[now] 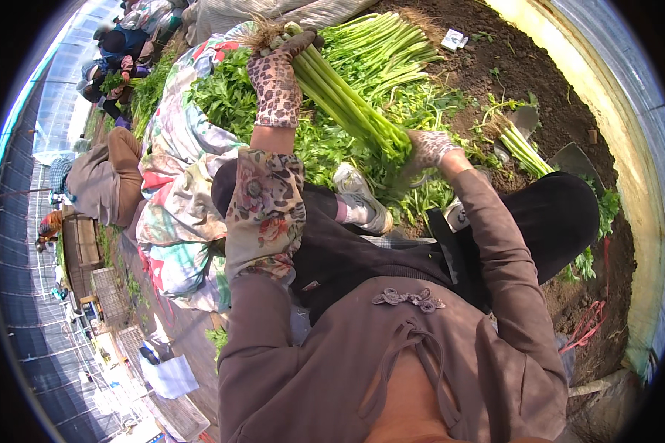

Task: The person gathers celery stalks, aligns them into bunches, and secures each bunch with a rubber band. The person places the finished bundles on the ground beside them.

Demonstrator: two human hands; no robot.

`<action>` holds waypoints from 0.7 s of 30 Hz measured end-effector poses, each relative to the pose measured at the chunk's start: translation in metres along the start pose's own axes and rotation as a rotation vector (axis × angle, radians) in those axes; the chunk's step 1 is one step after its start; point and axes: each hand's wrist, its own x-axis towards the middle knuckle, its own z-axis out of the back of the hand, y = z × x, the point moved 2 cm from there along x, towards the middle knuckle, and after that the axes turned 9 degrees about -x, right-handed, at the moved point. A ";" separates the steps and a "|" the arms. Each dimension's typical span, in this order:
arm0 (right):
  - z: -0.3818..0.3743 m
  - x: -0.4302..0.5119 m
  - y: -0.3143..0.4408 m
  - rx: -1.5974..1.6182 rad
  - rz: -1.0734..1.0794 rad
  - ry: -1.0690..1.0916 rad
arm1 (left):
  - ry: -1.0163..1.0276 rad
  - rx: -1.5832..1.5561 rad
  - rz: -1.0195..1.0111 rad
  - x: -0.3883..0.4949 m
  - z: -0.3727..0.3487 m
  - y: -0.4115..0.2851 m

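Observation:
My left hand (280,80), in a leopard-print glove with a dark palm, grips a bundle of celery stalks (346,102) just below its pale, hairy roots. The bundle slants down to the right over loose leaves. At its lower, leafy end is my right hand (429,149), in a similar glove and blurred. Its fingers are hard to make out, so I cannot tell whether they close on the leaves. Beneath both hands lies a heap of green celery leaves (332,147). Behind it, more rooted celery stalks (385,47) lie side by side.
Bare soil (537,72) runs along the right, with a small celery bunch (523,147) beside a metal blade (576,163). A patterned cloth (183,199) lies to my left. Farther left, a crouching person (102,177) and other workers are near crates (111,296). Pink twine (587,326) lies right.

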 end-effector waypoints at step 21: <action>0.054 -0.029 0.062 1.037 0.092 -0.074 | -0.037 -0.224 0.071 -0.048 -0.022 -0.016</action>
